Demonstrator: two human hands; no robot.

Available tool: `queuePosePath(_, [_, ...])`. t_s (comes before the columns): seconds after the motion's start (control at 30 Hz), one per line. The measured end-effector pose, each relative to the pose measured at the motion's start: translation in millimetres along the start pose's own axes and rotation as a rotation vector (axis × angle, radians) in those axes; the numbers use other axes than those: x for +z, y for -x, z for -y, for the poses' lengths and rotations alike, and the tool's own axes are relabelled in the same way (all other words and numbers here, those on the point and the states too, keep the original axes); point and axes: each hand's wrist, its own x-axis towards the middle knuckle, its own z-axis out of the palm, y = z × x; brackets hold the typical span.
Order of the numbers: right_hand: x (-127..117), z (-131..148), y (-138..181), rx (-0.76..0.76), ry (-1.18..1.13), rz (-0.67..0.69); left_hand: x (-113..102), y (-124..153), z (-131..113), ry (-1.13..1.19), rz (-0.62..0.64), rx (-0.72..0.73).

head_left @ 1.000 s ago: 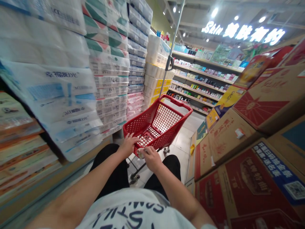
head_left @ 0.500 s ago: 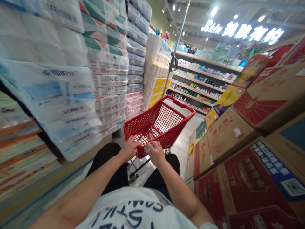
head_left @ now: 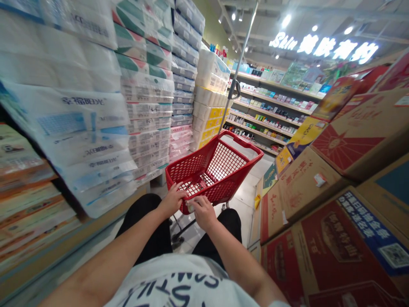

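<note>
Fingers (head_left: pixel 181 194): mine are pressed together and curled over the near rim of the red cart (head_left: pixel 220 164), gripping it.
left hand (head_left: pixel 171 201): on the rim's left part, knuckles up.
right hand (head_left: pixel 203 213): just beside the left, fingers folded on the same rim. A small pale thing (head_left: pixel 190 208) shows under them, and I cannot tell what it is.
red cart: ahead of my knees in the aisle, its mesh basket tilted.
pole (head_left: pixel 238 70): thin metal, rising behind the cart's far rim, with a dark handle on it.
paper packs (head_left: pixel 96 128): stacked high, close on my left.
cardboard boxes (head_left: pixel 335 170): piled on my right.
shelves (head_left: pixel 271 115): at the far end, under a lit sign (head_left: pixel 322 44).
</note>
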Motion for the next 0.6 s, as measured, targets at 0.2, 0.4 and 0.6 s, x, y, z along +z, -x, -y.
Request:
queuePosePath(0.2, [5, 4, -1, -0.010, 0.047, 0.060, 0, 5, -2, -0.021, -0.026, 0.010])
queuePosePath(0.4, [-1, 10, -3, -0.007, 0.052, 0.086, -4, 9, -7, -0.062, 0.002, 0.039])
queuePosePath(0.6, [-9, 16, -4, -0.030, 0.036, -0.023, -11, 11, -9, -0.022, 0.026, 0.060])
